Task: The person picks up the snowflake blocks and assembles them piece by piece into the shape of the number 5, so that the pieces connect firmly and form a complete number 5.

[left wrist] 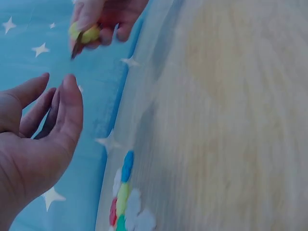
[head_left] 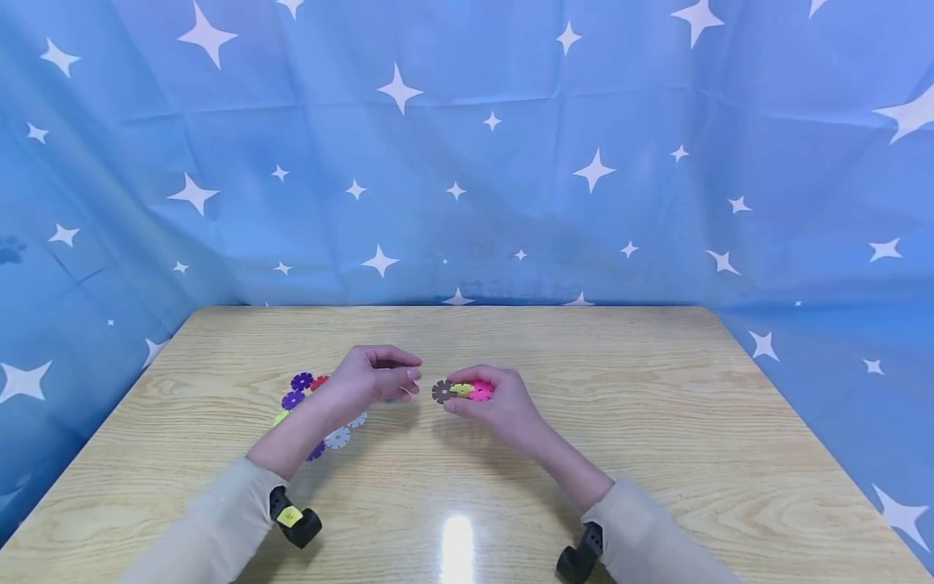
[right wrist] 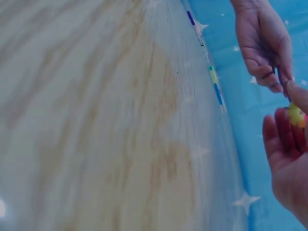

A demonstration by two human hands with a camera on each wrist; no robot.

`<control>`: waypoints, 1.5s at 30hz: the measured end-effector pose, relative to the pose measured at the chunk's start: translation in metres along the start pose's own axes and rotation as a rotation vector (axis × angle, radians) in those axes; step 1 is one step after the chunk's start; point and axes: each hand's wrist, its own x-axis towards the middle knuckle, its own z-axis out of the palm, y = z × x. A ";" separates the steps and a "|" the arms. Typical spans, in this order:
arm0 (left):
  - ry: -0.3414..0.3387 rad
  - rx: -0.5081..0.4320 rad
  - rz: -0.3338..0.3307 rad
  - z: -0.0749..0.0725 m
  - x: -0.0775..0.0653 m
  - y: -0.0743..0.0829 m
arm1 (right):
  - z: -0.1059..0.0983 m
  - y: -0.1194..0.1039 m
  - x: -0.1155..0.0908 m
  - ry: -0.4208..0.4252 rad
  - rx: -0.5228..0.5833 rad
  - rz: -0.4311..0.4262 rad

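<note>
A short row of notched plastic discs (head_left: 462, 390) is sitting in the right hand (head_left: 508, 408), raised above the worktop (head_left: 657, 389) near its middle. The row is running sideways: a dark brown disc (head_left: 441, 392) is forming the end toward the left hand (head_left: 360, 383), a yellow one is lying in between, and a pink disc (head_left: 482, 391) is resting nearest the right palm. The right fingers are pinching the row, with the thumb below and the forefinger above in the head view. The left hand is hovering just beside the brown end, its fingers loosely bent, spread a little and gripping nothing; a gap is showing between them and the row.

Farther out, beneath and around the left forearm, more discs are lying in a loose cluster on the worktop. Purple discs (head_left: 293, 399) and a red disc (head_left: 319, 382) are showing on the far side of the forearm, while pale discs (head_left: 338, 438) are lying on the near side; the forearm is hiding part of the group. The left wrist view is also showing a blue disc (left wrist: 127, 166) and a green disc (left wrist: 121, 223) there.

Light sleeves (head_left: 649, 531) are covering both forearms, and a black wrist camera (head_left: 299, 526) is hanging at each cuff. Behind the worktop, a blue curtain (head_left: 481, 219) printed with white stars is hanging in soft folds.
</note>
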 end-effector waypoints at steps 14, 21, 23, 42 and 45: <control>0.051 0.575 0.114 -0.036 0.006 -0.022 | -0.003 0.003 -0.004 -0.012 0.013 0.038; -0.001 0.637 0.119 -0.036 0.010 -0.026 | 0.002 0.001 -0.008 -0.044 0.045 0.050; -0.013 0.650 0.118 -0.036 0.010 -0.026 | 0.002 0.001 -0.008 -0.043 0.043 0.055; -0.060 0.656 0.092 -0.032 0.009 -0.026 | -0.003 0.004 -0.008 -0.051 0.088 0.050; -0.081 0.644 0.101 -0.032 0.011 -0.026 | -0.002 0.004 -0.007 -0.059 0.091 0.048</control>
